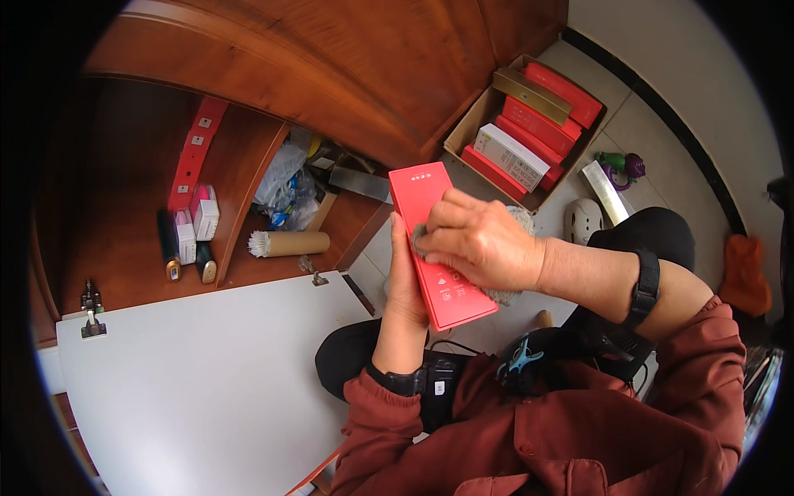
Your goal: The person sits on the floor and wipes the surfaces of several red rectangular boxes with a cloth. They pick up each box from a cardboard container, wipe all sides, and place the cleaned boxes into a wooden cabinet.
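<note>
A long red cardboard box (423, 186) with small printed icons is tilted in front of me. My left hand (403, 279) grips it from its left edge, with the thumb along the side and the other fingers hidden beneath. Against the box's face, my right hand (481, 239) presses a grey cloth (502, 296). The cloth is bunched under the fingers and hangs out past the box's right edge.
An open carton (471, 162) of red, white and gold boxes stands on the tiled floor. Left is a wooden cabinet (248, 229) holding small boxes, plastic bags and a cardboard tube (301, 243). Its white door (205, 384) extends outward. A clog (583, 221) lies at right.
</note>
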Motion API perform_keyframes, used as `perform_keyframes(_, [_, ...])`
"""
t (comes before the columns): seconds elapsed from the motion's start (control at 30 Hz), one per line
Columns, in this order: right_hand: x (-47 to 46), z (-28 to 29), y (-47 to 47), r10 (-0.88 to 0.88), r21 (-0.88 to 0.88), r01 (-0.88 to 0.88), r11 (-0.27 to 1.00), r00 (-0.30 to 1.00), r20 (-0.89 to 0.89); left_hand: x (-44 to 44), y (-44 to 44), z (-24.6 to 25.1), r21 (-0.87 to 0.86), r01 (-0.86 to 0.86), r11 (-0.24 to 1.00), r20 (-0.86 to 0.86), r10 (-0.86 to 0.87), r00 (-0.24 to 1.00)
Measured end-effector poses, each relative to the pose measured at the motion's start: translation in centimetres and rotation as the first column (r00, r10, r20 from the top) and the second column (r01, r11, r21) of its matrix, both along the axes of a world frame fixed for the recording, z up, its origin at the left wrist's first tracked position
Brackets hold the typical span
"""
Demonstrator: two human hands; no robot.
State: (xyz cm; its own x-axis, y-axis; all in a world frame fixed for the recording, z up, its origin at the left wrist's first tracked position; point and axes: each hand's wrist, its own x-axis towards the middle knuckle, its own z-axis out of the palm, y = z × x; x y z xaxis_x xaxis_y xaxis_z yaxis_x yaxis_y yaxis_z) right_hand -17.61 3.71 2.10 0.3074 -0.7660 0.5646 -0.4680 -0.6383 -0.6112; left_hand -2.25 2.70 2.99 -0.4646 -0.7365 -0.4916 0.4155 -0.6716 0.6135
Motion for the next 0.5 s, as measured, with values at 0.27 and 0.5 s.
perform_keyframes(0.27, [-1.4,1.2,-3.9,-0.246,-0.099,0.245,0.964,0.969,0.004,0.7,0.3,-0.9,-0.174,0.121,0.977,0.064,-0.112,0.992])
perform_keyframes(0.5, [0.0,0.4,-1.6,-0.111,-0.045,0.111,0.993,0.994,-0.011,0.1,0.3,0.0,-0.060,-0.023,0.998,-0.010,0.022,1.000])
